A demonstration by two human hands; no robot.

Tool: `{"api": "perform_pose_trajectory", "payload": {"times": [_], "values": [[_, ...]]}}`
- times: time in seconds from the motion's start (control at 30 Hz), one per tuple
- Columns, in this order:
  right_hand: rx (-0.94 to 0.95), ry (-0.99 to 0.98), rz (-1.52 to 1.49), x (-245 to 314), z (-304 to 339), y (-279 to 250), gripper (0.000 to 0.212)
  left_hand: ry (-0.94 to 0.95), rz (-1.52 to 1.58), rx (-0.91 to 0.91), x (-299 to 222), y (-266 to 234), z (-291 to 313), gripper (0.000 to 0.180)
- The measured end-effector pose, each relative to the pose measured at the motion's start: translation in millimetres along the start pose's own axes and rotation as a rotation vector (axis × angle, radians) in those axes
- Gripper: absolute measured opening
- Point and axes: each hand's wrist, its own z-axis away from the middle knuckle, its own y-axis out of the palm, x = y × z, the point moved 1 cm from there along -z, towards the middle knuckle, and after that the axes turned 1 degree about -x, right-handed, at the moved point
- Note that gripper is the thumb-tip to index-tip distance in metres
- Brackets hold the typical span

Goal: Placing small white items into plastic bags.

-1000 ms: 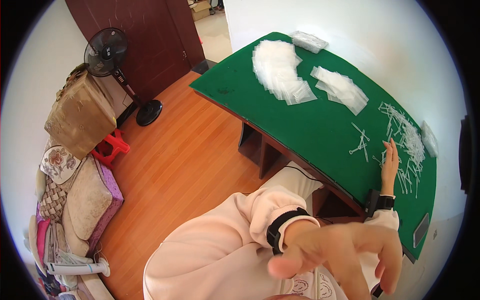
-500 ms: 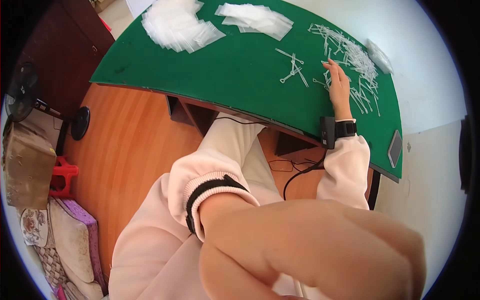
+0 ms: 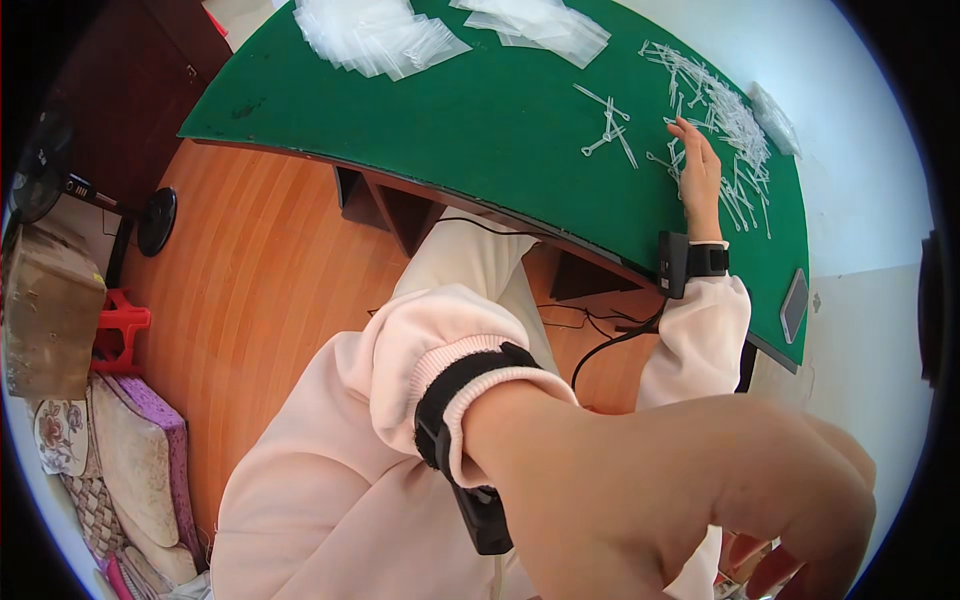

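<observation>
Large and close, my left hand (image 3: 670, 480) is raised at the lower right with its fingers loosely bent. A gap shows between the curled fingers and the palm, with nothing visible in it; the thumb is hidden. My right hand (image 3: 701, 180) rests at the right of the green table (image 3: 450, 130), fingers stretched out, open and holding nothing visible. Its fingertips lie beside a scattered pile of thin clear sticks (image 3: 738, 125) with small looped ends. Several similar sticks (image 3: 610, 125) lie apart to its left. Each wrist wears a black strap with a black device.
Clear plastic bags (image 3: 375, 40) lie fanned out at the far left, and another stack of bags (image 3: 545, 25) is beside them. A filled clear bag (image 3: 773, 118) sits beyond the pile. The phone (image 3: 793, 305) lies at the right edge. A black cable (image 3: 610, 342) hangs below.
My left hand has shifted rightward in view and turned, showing more of its curled fingers and the device under its wrist. The right hand stays beside the sticks; the whole view has shifted slightly.
</observation>
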Motion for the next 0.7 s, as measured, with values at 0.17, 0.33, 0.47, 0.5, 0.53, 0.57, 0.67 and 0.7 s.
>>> {"api": "perform_pose_trajectory", "payload": {"times": [0.17, 0.33, 0.47, 0.5, 0.53, 0.57, 0.67, 0.7], "values": [[-0.019, -0.007, 0.009, 4.4, -1.3, 0.8, 0.041, -0.109, 0.003, 0.043, -36.3, 35.1, 12.2, 0.031], [-0.020, 0.010, 0.008, 6.0, -0.6, 1.7, 0.040, -0.218, 0.007, 0.092, -57.1, 73.2, 21.0, 0.031], [-0.016, 0.035, 0.005, 5.6, 0.2, 0.4, 0.041, -0.304, 0.022, 0.138, -57.5, 94.4, 13.8, 0.031], [-0.012, 0.045, 0.001, 5.2, 0.5, 0.3, 0.042, -0.326, 0.027, 0.151, -63.1, 100.8, 14.1, 0.031], [-0.014, 0.045, 0.010, 5.1, 0.4, -0.1, 0.042, -0.345, 0.034, 0.164, -69.5, 109.2, 17.1, 0.031], [-0.012, 0.043, -0.005, 4.8, 0.1, 0.9, 0.042, -0.365, 0.042, 0.177, -73.2, 115.6, 16.9, 0.031], [-0.004, 0.039, -0.033, 4.7, 0.5, 0.7, 0.042, -0.421, 0.057, 0.211, -69.4, 129.5, 9.4, 0.031], [-0.005, 0.038, -0.020, 5.4, 0.6, 0.3, 0.042, -0.443, 0.057, 0.222, -70.6, 135.1, 8.5, 0.032]]}}
